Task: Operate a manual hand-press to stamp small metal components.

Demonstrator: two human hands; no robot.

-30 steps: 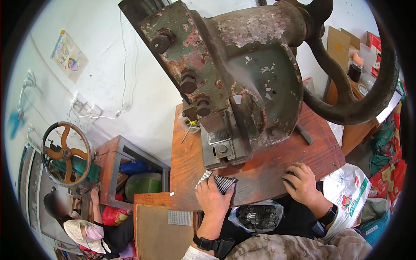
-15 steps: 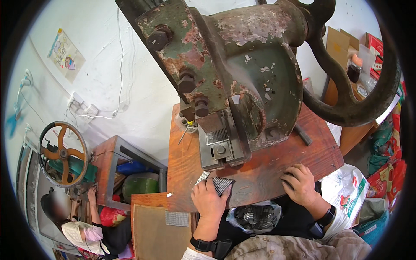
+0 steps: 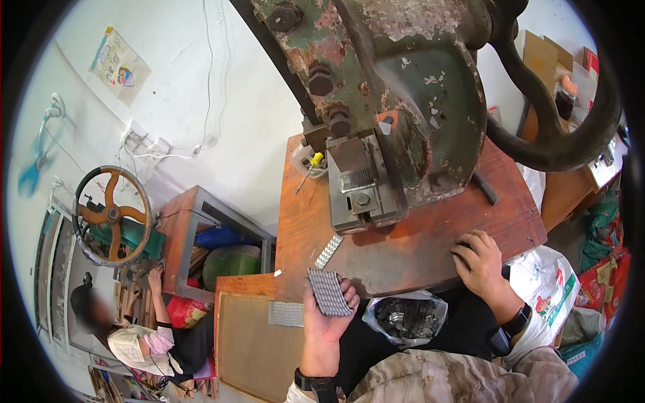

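My left hand [image 3: 327, 317] holds a small grey ribbed metal strip block [image 3: 328, 291] just off the near edge of a worn red-brown workbench [image 3: 403, 252]. My right hand [image 3: 480, 262] rests palm down on the bench's near right edge, fingers bent, holding nothing that I can see. A big rusty green press machine [image 3: 403, 107] stands on the bench above both hands. A second grey strip [image 3: 328, 250] lies on the bench below the press head. Between my knees sits a plastic bag of dark metal pieces [image 3: 405, 317].
A yellow-handled screwdriver [image 3: 309, 168] lies at the bench's far left. A flat grey strip [image 3: 286, 313] rests on a brown board lower left. Another person [image 3: 144, 339] sits at the far left near an orange-spoked wheel [image 3: 109, 215]. White and coloured bags [image 3: 547, 282] stand at right.
My left hand has drawn back from the bench toward me with the strip block. The view has shifted closer. My right hand stays on the bench edge.
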